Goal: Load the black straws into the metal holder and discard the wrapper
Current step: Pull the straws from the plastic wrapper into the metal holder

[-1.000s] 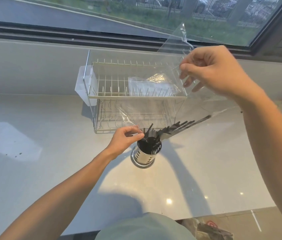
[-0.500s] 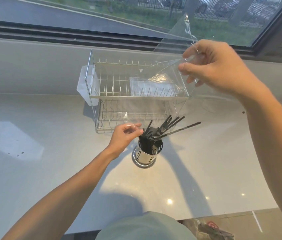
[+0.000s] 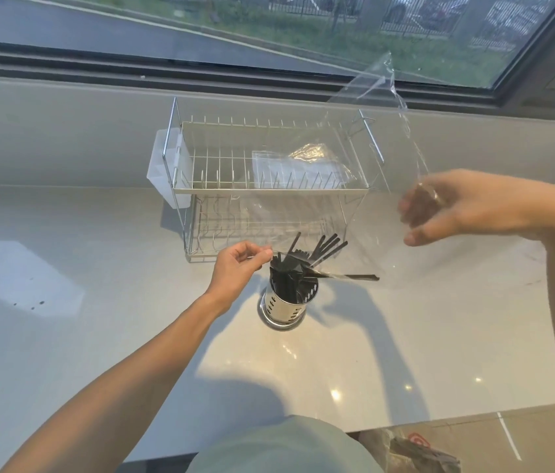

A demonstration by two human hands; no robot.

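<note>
White countertop (image 3: 98,336) under a window carries a wire dish rack (image 3: 269,186) and, in front of it, the metal holder (image 3: 286,307). Black straws (image 3: 298,268) stand fanned in it, one lying nearly flat to the right. Your left hand (image 3: 240,268) pinches the clear wrapper (image 3: 365,199) at its lower corner; your right hand (image 3: 453,208) grips its upper part, blurred, raised above the holder

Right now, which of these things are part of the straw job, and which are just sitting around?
In the job: black straws, metal holder, clear wrapper, left hand, right hand.

Lying about: wire dish rack, plastic bag on rack.
</note>
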